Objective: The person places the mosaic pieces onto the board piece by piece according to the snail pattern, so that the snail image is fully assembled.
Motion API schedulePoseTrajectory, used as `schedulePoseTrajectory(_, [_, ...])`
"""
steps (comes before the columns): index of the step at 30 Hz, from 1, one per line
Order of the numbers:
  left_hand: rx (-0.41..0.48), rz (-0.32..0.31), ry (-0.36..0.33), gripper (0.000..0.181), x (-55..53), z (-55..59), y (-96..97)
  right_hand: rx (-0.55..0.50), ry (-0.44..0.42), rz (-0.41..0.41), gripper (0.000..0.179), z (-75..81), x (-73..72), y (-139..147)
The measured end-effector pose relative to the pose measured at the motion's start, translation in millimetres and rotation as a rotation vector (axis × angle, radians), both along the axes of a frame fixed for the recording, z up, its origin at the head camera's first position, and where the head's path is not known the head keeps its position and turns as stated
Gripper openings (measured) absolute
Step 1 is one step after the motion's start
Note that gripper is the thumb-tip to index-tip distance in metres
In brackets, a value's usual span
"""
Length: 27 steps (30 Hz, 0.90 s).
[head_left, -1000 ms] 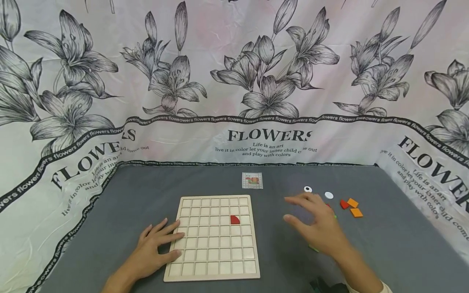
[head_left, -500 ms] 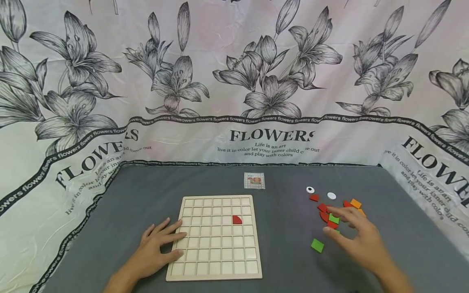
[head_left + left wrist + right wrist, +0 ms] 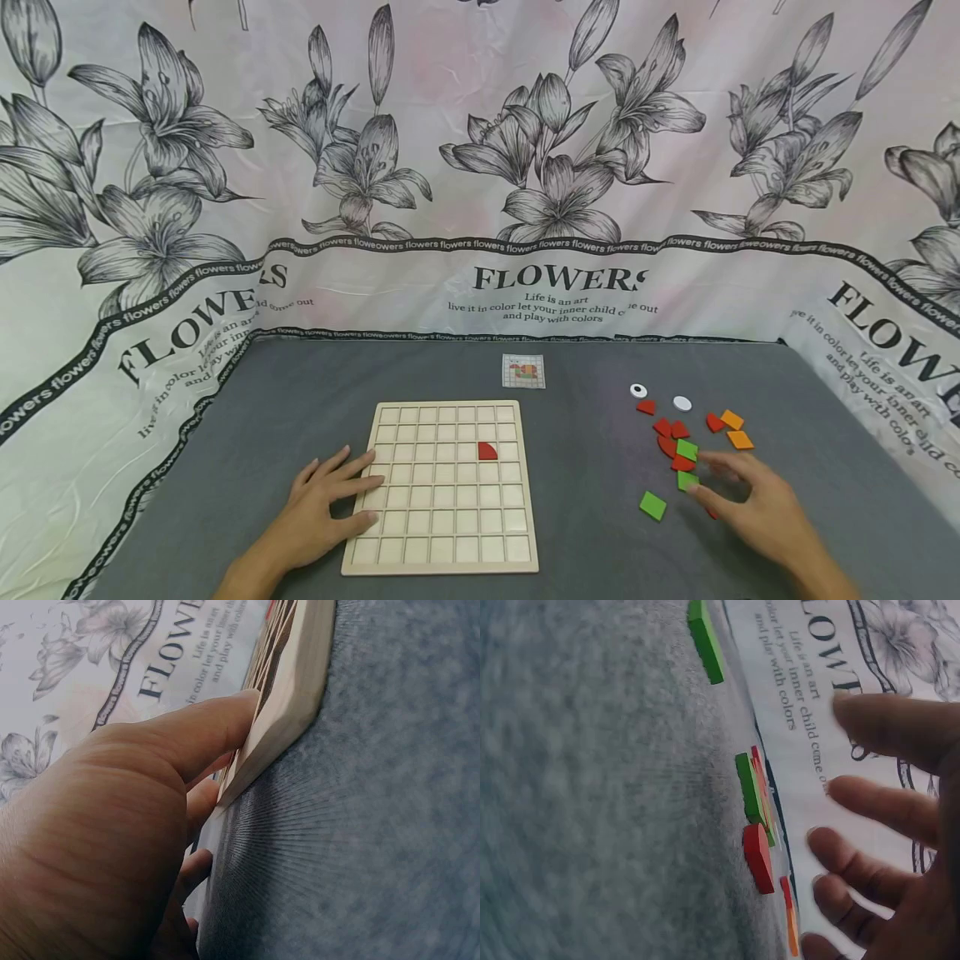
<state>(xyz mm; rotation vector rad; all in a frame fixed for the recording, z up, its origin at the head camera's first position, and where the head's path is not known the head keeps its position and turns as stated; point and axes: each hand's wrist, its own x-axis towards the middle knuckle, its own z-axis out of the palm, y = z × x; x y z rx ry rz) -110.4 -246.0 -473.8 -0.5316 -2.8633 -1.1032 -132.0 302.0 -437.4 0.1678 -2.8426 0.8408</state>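
Observation:
A pale wooden grid board (image 3: 439, 571) lies on the grey table, with one red quarter-round tile (image 3: 487, 451) in a cell toward its upper right. My left hand (image 3: 315, 504) rests on the board's left edge, fingers spread; the left wrist view has the thumb against the board's side (image 3: 300, 682). To the right, my right hand (image 3: 761, 508) hovers beside the loose tiles, thumb and fingers apart with nothing between them. Nearest its fingertips are a green tile (image 3: 686, 481), another green tile (image 3: 687, 450) and a red tile (image 3: 757, 859), partly hidden by the hand in the head view.
A small printed picture card (image 3: 523, 372) lies behind the board. Several red tiles (image 3: 666, 447), two orange tiles (image 3: 740, 439), a white disc (image 3: 682, 403) and a black-centred white disc (image 3: 638, 390) are scattered at right. A separate green tile (image 3: 652, 506) lies nearer the board.
My right hand has moved right and lower, away from the board and over to the loose tiles, uncovering several of them. The left hand stays on the board.

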Motion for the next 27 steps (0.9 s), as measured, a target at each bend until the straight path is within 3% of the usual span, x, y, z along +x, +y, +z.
schedulePoseTrajectory(10, [-0.007,-0.002,-0.002,0.047,0.5,2.3,1.2,0.06,-0.055,0.029,0.041,-16.6,-2.8,12.0])
schedulePoseTrajectory(17, [-0.003,0.001,-0.007,0.048,1.2,1.7,0.3,0.07,0.115,0.075,0.042,-22.5,-3.2,10.1])
schedulePoseTrajectory(19, [-0.006,0.005,-0.013,0.049,0.7,0.8,0.1,0.068,0.128,0.071,0.041,-23.3,-3.4,10.8])
schedulePoseTrajectory(27, [-0.006,-0.004,0.017,0.047,0.9,0.2,0.9,0.131,0.051,0.03,0.038,-21.3,-4.3,14.2])
